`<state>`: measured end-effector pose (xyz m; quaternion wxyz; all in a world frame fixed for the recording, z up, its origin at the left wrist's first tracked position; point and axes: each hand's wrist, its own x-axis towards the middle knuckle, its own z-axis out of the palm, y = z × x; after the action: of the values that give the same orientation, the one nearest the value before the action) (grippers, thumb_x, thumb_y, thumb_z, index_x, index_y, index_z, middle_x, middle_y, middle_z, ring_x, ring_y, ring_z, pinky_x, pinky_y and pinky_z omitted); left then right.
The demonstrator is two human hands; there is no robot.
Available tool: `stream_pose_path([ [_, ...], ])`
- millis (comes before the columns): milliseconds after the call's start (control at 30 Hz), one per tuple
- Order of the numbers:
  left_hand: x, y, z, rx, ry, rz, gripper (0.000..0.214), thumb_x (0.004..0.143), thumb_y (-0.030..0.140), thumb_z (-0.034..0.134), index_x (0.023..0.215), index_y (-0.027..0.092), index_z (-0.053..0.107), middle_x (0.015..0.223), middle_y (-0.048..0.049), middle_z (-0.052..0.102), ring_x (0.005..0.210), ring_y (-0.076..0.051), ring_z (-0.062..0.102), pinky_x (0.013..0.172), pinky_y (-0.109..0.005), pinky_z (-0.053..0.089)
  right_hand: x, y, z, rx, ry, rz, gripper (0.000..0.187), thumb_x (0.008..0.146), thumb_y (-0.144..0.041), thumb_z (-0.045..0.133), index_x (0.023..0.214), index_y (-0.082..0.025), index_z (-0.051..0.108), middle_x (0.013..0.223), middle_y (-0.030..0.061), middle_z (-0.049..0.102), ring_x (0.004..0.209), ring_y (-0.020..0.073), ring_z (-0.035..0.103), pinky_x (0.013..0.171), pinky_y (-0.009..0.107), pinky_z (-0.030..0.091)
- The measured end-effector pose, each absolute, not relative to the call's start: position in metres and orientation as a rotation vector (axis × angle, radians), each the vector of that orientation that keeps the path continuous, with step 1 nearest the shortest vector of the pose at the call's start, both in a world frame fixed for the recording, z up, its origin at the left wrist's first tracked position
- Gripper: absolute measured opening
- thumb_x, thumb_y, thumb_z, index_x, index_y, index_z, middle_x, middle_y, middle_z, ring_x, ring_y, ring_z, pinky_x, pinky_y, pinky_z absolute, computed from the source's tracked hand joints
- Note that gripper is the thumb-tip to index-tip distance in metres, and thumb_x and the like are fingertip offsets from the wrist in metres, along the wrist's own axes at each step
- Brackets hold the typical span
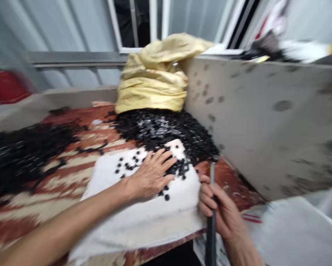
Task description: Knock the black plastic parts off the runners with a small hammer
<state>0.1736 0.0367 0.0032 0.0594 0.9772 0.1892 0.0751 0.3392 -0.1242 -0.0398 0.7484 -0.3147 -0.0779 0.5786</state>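
Observation:
Palm down, my left hand (155, 173) lies with fingers spread on a white cloth-like sheet (149, 221), over and among small black pieces (179, 168). Some of these pieces are round, and those under the palm are hidden. My right hand (221, 207) is wrapped round the dark handle of a thin tool (211, 232). The tool has a slim metal shaft pointing away from me, with a small dark end beside the black heap. Its exact kind is too blurred to tell.
A yellow woven sack (152, 92) stands behind a heap of shiny black pieces (160, 127). Another black pile (24, 155) covers the left of the worn red-brown table (80, 166). A spotted grey panel (254, 122) walls the right side. White sacking (299, 229) lies at lower right.

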Motion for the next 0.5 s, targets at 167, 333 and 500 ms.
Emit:
stream_pose_path([
  [167,0.178,0.060,-0.024,3.127,0.478,0.471,0.045,0.098,0.040,0.040,0.138,0.028,0.057,0.150,-0.0082,0.051,0.140,-0.032,0.042,0.108,-0.057,0.039,0.345,-0.116,-0.053,-0.634,-0.187,1.230,0.017,0.093,-0.030,0.066,0.101,-0.016,0.062,0.071,-0.0054,0.055,0.047,0.0066,0.048,0.042,0.019,0.044],
  [333,0.183,0.074,-0.040,3.220,0.358,0.621,0.044,0.095,0.041,0.045,0.132,0.028,0.064,0.142,-0.0082,0.059,0.134,-0.035,0.050,0.105,-0.056,0.045,0.352,-0.116,-0.066,-0.577,-0.169,1.235,0.025,0.096,-0.033,0.062,0.115,-0.016,0.062,0.099,0.0040,0.065,0.071,0.0135,0.064,0.058,0.028,0.055],
  [500,0.178,0.070,-0.044,3.169,0.341,0.738,0.046,0.093,0.040,0.043,0.131,0.027,0.066,0.137,-0.0100,0.063,0.127,-0.036,0.057,0.099,-0.057,0.051,0.351,-0.118,-0.069,-0.557,-0.144,1.287,0.028,0.096,-0.032,0.062,0.119,-0.016,0.061,0.106,0.0058,0.065,0.078,0.0161,0.065,0.064,0.032,0.057],
])
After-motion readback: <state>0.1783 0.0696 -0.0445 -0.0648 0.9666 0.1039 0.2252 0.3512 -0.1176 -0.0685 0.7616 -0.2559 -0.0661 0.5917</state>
